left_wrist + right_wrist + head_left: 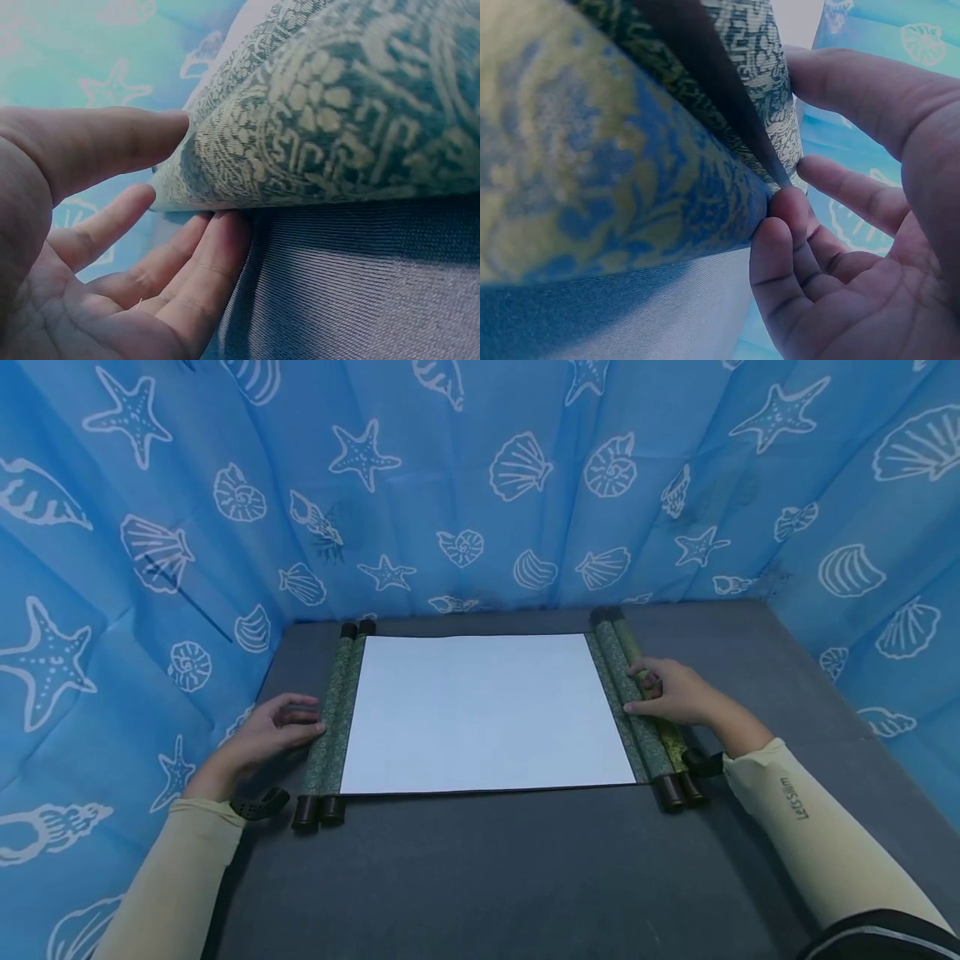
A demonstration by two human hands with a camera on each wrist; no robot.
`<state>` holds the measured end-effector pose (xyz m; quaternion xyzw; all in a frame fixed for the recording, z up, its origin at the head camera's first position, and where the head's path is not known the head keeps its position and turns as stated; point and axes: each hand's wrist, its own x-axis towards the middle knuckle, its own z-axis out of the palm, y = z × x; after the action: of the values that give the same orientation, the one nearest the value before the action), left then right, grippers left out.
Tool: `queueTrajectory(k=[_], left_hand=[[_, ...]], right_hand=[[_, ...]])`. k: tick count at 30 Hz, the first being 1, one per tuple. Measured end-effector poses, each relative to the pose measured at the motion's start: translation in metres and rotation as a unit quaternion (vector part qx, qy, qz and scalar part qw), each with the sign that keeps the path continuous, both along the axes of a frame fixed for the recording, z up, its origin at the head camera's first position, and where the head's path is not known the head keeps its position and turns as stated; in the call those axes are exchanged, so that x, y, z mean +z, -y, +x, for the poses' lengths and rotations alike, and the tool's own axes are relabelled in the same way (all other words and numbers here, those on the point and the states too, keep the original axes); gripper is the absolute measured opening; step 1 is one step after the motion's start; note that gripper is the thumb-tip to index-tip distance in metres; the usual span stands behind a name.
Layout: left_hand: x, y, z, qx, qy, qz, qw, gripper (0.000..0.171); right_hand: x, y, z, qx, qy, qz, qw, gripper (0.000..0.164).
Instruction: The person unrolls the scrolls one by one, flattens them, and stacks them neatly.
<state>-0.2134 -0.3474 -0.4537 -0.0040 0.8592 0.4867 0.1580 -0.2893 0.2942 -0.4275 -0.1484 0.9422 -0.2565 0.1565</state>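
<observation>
A hanging scroll [487,714] lies partly unrolled, its white sheet framed by green patterned brocade rolls at both sides. Dark knobs cap the ends of the rolls. My left hand [273,731] holds the outer edge of the left roll [324,752]; in the left wrist view the thumb meets the brocade [322,127] above and fingertips touch it from below. On the other side, my right hand [682,697] grips the right roll [647,739], thumb on the green face and fingertips against the yellow-patterned backing [592,187]. A dark gap shows between its layers.
Dark grey cloth covers the table [480,877]. Behind it and along both sides hangs a blue curtain [480,485] with white shells and starfish. Pale sleeves [817,827] cover both forearms, and dark straps circle the wrists.
</observation>
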Motion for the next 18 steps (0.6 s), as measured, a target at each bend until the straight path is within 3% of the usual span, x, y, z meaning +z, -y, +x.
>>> queueTrajectory(k=[18], left_hand=[[-0.0015,0.0004,-0.0039,0.004,-0.002,-0.009,0.9999,0.072]], right_hand=[[0.0013,-0.0018,0.002,0.011,-0.004,-0.013,1.0,0.059]])
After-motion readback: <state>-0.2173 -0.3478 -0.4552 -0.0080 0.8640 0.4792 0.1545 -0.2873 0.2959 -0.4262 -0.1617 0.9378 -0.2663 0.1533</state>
